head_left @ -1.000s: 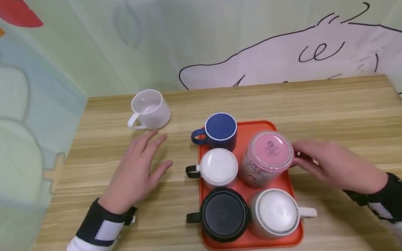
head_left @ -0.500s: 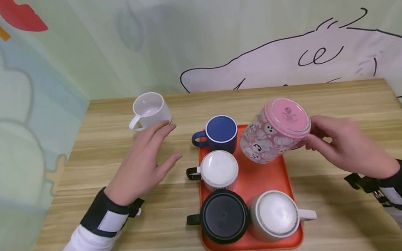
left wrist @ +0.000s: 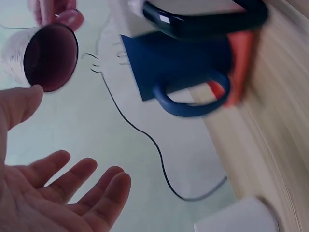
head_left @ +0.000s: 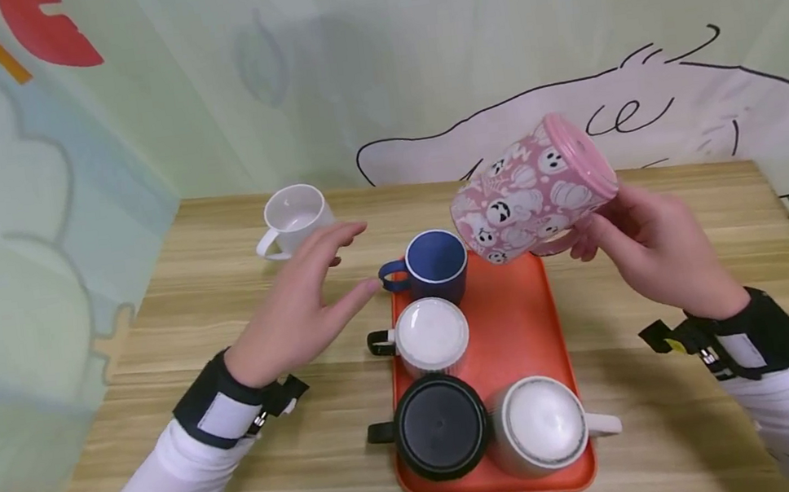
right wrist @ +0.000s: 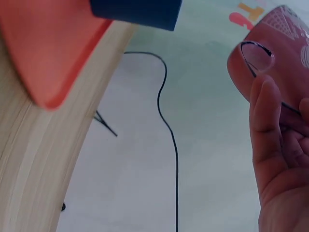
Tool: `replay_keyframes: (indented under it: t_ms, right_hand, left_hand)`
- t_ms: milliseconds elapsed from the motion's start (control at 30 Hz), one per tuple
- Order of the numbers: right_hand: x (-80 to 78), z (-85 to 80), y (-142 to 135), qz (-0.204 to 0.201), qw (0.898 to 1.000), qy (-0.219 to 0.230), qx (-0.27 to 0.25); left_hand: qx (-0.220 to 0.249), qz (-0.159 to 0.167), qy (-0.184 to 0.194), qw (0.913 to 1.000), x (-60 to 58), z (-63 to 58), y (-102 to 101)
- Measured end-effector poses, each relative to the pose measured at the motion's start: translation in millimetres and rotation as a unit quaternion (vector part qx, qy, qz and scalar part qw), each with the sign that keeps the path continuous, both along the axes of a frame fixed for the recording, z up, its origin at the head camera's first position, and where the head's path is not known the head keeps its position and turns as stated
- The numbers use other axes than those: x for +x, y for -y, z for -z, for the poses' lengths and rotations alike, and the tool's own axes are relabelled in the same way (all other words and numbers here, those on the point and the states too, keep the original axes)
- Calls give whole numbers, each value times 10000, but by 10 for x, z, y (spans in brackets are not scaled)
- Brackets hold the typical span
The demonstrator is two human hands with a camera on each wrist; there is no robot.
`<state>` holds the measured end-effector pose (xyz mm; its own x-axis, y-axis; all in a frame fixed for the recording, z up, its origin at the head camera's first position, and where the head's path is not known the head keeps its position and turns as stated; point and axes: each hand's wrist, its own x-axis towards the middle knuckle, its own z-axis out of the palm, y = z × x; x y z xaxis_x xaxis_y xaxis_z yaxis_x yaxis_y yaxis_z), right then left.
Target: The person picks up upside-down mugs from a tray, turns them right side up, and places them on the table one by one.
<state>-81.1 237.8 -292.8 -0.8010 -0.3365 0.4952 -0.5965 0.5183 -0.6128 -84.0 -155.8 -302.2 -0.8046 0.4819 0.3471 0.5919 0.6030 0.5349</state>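
Note:
My right hand (head_left: 649, 247) grips the handle of a pink mug (head_left: 532, 192) printed with white ghosts and pumpkins. The mug hangs tilted above the far right part of the tray, its pink base up to the right and its mouth down to the left. In the left wrist view the dark inside of the pink mug (left wrist: 52, 57) faces the camera. My left hand (head_left: 298, 307) holds nothing; its fingers are spread in the air left of a blue mug (head_left: 436, 261), thumb tip near that handle. Behind the left fingers stands a white mug (head_left: 296, 213), upright on the table.
An orange tray (head_left: 515, 321) lies on the wooden table (head_left: 302, 454). Upside down on it stand a white mug with a black handle (head_left: 430, 332), a black mug (head_left: 441, 427) and a larger white mug (head_left: 545, 420). A printed cloth wall (head_left: 372, 60) rises behind the table.
The right hand has lifted the pink mug off the tray, upward and away, tipping it further onto its side. The left hand has moved right and slightly forward, toward the blue mug.

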Motion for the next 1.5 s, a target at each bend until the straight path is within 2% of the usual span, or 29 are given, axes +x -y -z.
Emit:
replay_keyframes:
  t_ms: [133, 233, 367, 567, 800, 900, 1100, 1167, 1267, 1300, 1367, 1500]
  right_hand:
    - [-81, -31, 103, 35, 9979, 229, -598]
    - [-146, -43, 180, -89, 9925, 439, -1134]
    - [-220, -50, 274, -367, 9801, 751, -1802]
    - [-260, -63, 409, -796, 9562, 1237, -2530]
    - [-254, -83, 585, -1094, 9317, 1642, -3051]
    - [-257, -80, 653, -1214, 9197, 1797, -3274]
    - [-261, -28, 746, -1360, 8951, 2116, -3682]
    - [-266, -10, 761, -1421, 8887, 2178, -3777]
    - [-275, 7, 766, -1438, 8857, 2249, -3800]
    - [-277, 9, 765, -1419, 8868, 2271, -3767]
    - [-282, 7, 765, -1377, 8886, 2348, -3691]
    - [-289, -9, 763, -1351, 8934, 2481, -3494]
  left_hand:
    - [549, 127, 458, 9974, -43, -62, -109]
    - [1078, 228, 846, 9903, -74, -92, -218]
    - [1817, 330, 1360, 9733, -112, -108, -401]
    - [2505, 458, 1775, 9506, -170, -138, -695]
    - [3068, 446, 1937, 9308, -186, -148, -951]
    - [3308, 453, 1949, 9222, -190, -137, -1009]
    - [3632, 455, 1880, 9114, -208, -114, -1075]
    - [3782, 427, 1948, 9040, -222, -108, -1098]
    - [3946, 383, 2008, 8958, -241, -101, -1121]
    - [3958, 357, 2000, 8956, -245, -98, -1123]
    - [3969, 333, 1940, 8965, -253, -91, -1121]
    - [3915, 319, 1681, 9041, -267, -79, -1105]
